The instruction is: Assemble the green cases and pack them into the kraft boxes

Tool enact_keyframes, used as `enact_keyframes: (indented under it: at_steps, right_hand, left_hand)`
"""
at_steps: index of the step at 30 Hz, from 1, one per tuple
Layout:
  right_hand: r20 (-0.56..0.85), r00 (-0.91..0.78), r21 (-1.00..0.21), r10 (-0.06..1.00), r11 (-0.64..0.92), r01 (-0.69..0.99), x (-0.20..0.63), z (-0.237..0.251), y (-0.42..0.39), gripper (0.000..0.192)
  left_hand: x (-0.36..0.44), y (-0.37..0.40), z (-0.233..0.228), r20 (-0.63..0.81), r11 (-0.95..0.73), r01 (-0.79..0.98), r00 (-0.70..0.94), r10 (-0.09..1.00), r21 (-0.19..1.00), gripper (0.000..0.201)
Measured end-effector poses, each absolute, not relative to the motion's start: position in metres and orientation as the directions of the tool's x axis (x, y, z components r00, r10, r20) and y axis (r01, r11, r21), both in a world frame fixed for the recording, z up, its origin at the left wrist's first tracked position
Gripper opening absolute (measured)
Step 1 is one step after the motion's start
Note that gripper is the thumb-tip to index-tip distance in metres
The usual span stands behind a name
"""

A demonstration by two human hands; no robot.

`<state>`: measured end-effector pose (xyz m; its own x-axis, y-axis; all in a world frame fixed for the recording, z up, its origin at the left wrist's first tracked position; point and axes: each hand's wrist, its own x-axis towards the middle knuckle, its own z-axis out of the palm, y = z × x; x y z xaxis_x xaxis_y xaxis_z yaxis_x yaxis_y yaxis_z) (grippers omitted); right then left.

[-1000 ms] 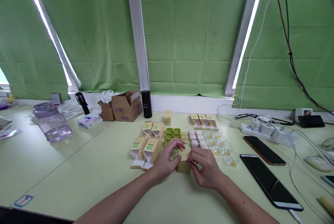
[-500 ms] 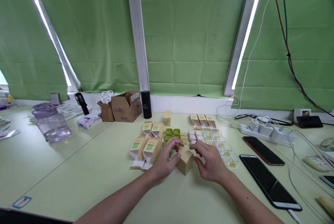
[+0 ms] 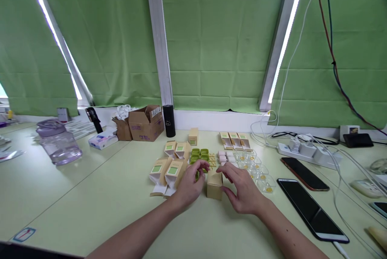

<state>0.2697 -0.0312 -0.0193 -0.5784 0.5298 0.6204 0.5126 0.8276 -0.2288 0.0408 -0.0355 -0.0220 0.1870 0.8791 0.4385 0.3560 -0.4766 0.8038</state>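
While the small box stands between them, presumably for easy reach, the left hand and right hand curl half-open, gripping nothing.

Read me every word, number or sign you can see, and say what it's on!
No words are clear enough to quote.
Brown cardboard box: purple print and white label, too blurred.
Black upright cylinder: pale mark, too small.
Tan paper boxes: green labels, too small.
White plastic packet: any print too blurred.
Flat blue-edged sticker: red mark, no readable word.
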Motion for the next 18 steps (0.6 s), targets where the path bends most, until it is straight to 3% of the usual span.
enact_keyframes:
  at_steps: [6, 12, 18]
  right_hand:
    - [0.616, -0.545, -0.218, 0.568, 0.788, 0.575, 0.274, -0.023, -0.023, 0.050]
    - [0.646, -0.503, -0.140, 0.574, 0.737, 0.661, 0.271, -0.031, -0.015, 0.043]
    - [0.649, -0.407, -0.161, 0.643, 0.639, 0.752, 0.272, -0.033, -0.012, 0.045]
  left_hand:
    - [0.041, -0.037, -0.019, 0.448, -0.470, 0.424, 0.157, 0.880, 0.774, 0.022]
    - [0.041, -0.037, -0.022, 0.476, -0.490, 0.431, 0.148, 0.867, 0.758, 0.015]
    - [0.039, -0.039, -0.017, 0.584, -0.543, 0.566, 0.129, 0.801, 0.620, 0.012]
